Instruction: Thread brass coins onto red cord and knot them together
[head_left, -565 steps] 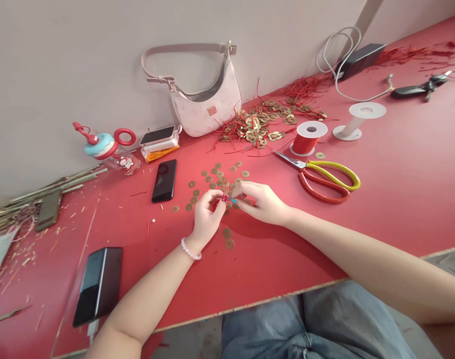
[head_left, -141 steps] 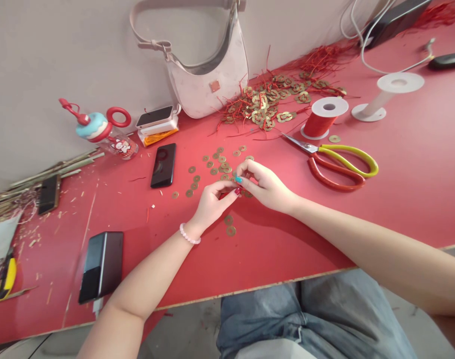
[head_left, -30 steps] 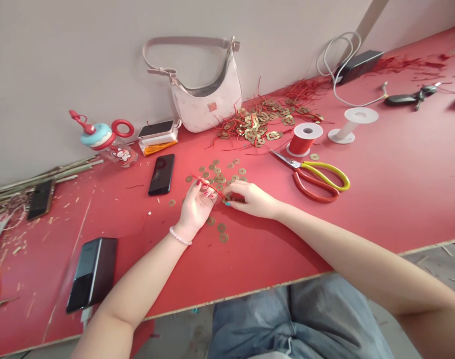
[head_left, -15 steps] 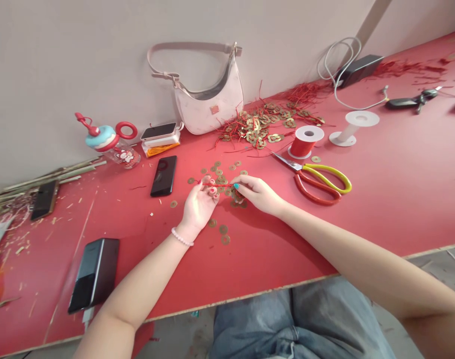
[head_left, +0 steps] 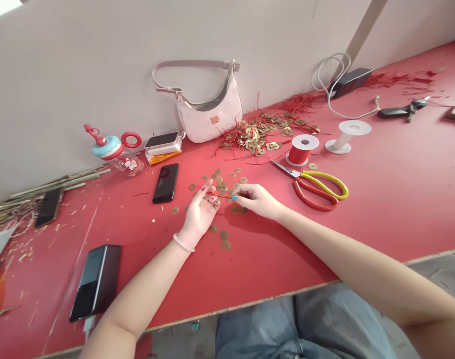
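Over a red table (head_left: 272, 264) against the pale wall (head_left: 81, 75), where holed coins (head_left: 221, 188) lie scattered, I see a red cord (head_left: 225, 196) stretched from the right hand (head_left: 257, 201), thumb and fingertip pinching it, to the left hand (head_left: 200, 214), whose fingers seem closed on it too.

Loose coins (head_left: 223, 187) between phone (head_left: 166, 183) and scissors (head_left: 313, 173)

Left hand (head_left: 200, 214): palm up, fingers holding the red cord (head_left: 225, 196)!
Right hand (head_left: 259, 201): pinching it too, loose coins (head_left: 226, 246) scattered around.
Scissors (head_left: 296, 174): over right, tips near the red spool (head_left: 301, 151).
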`<state>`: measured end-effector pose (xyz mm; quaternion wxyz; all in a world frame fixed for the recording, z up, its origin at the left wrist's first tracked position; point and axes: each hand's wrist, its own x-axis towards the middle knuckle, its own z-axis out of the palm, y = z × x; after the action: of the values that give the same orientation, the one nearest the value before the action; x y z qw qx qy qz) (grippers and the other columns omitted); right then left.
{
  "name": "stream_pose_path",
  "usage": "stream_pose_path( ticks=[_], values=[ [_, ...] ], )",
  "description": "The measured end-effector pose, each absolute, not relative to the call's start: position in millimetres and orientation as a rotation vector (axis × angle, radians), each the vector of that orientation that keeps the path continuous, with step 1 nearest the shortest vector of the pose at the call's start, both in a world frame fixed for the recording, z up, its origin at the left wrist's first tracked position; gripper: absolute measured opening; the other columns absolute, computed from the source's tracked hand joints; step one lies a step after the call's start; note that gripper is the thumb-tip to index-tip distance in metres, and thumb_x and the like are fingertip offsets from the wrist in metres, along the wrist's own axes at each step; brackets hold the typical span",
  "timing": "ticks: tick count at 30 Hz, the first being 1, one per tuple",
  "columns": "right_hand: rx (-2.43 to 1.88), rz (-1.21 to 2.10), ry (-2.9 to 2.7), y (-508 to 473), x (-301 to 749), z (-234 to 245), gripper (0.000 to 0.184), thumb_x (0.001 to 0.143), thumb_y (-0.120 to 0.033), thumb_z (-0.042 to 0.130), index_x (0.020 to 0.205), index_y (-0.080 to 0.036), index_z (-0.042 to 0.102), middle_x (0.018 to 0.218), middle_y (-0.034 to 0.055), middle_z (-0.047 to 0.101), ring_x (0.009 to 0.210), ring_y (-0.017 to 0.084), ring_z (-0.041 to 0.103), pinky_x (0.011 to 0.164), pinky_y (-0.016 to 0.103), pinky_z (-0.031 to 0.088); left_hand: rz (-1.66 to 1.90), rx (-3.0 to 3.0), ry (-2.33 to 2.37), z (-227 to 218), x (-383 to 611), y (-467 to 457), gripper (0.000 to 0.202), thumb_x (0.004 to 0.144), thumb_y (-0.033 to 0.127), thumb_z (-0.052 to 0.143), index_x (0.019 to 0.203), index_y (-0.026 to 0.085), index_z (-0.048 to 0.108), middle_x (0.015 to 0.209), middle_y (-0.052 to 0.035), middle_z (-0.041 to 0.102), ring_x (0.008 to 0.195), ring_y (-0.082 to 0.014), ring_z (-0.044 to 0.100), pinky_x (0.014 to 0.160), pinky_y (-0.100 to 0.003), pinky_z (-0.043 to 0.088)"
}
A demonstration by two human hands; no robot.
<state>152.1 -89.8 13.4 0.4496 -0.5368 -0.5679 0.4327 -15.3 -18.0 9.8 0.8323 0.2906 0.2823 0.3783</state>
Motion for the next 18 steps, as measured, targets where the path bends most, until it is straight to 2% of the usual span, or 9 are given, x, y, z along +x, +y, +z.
stream_pose_path(
  ticks=[6,12,18],
  values=[
    [-1.337,0.900,-1.195,-87,156,17,0.019,0.075,-0.033,0.050,0.068,-0.015,0.050,0.060,-0.0039,0.044,0.052,0.006,0.039,0.050,0.020,0.033,0.834,0.573,0.587,11,-16,-19,0.019,0.080,0.020,0.048,0.093,0.018,0.062,0.080,-0.0009,0.062,0.056,-0.0044,0.049,0.062,-0.020,0.045],
    [-1.346,0.773,-0.854,-81,165,15,0.024,0.075,-0.040,0.053,0.074,-0.016,0.050,0.057,-0.0048,0.044,0.051,0.007,0.039,0.050,0.020,0.032,0.809,0.506,0.562,14,-15,-21,0.017,0.076,0.019,0.048,0.088,0.017,0.061,0.075,-0.0007,0.059,0.055,-0.0058,0.047,0.059,-0.020,0.043],
    [-1.305,0.732,-0.777,-74,170,6,0.029,0.073,-0.045,0.054,0.083,-0.017,0.053,0.061,-0.0035,0.047,0.053,0.008,0.043,0.052,0.022,0.036,0.805,0.555,0.566,12,-12,-24,0.010,0.073,0.019,0.054,0.078,0.014,0.060,0.069,0.0001,0.054,0.054,-0.0053,0.045,0.057,-0.019,0.040]
  ],
)
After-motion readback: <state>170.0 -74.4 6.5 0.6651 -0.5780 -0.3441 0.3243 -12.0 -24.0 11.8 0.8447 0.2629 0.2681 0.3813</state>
